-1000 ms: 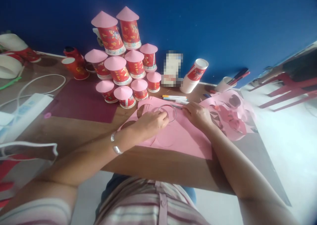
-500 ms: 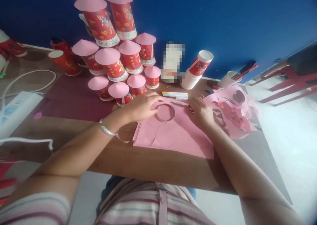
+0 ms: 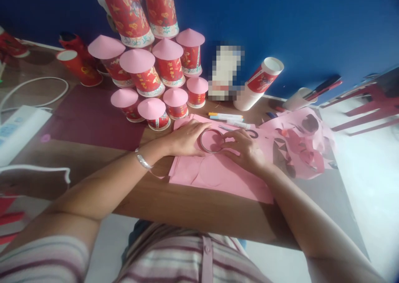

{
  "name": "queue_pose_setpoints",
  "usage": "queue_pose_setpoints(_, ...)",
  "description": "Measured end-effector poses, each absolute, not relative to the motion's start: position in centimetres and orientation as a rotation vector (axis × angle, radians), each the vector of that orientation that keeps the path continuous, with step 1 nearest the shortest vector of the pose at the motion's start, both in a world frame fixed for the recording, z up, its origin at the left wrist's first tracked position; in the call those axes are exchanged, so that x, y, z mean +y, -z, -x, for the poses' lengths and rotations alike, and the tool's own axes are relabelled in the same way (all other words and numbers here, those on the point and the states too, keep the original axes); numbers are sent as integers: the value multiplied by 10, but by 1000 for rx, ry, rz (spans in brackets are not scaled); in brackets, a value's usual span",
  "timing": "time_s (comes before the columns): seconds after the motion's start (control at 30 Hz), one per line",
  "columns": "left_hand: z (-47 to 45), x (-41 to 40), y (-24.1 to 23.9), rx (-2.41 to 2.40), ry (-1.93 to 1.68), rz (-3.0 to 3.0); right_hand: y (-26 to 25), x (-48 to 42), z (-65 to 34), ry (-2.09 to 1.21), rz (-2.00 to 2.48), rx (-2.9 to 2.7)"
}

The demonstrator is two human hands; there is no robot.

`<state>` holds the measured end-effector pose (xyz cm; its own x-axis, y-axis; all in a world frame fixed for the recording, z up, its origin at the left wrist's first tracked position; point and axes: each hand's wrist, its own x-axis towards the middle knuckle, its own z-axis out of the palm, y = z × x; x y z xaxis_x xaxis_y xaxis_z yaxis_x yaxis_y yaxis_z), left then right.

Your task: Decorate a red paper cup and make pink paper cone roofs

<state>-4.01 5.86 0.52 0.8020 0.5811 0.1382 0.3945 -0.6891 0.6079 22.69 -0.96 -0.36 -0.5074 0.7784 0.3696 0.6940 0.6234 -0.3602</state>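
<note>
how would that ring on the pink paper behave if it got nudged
The ring would probably slide rather than roll, since it appears to lie flat on the pink paper. Its even, round outline suggests it is fairly stiff. It is likely light for its size, as the rim looks thin and the middle is open.

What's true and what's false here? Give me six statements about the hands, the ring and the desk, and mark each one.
1. The ring lies on pink paper. True.
2. The right hand is holding the scissors. False: they lie on the paper, and that hand is at the ring's edge.
3. The left hand is beside the ring. True.
4. The silver bracelet is on the right wrist. False: it is on the left.
5. Several red cups have pink cone-shaped tops. True.
6. The wall is yellow. False: it is blue.
</note>
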Motion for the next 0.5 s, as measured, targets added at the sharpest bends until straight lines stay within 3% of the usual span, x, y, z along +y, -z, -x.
queue_pose_setpoints(0.5, 46, 67, 0, 653, -445, -2425, 1, -10, -227, -250, 1150, -2351)
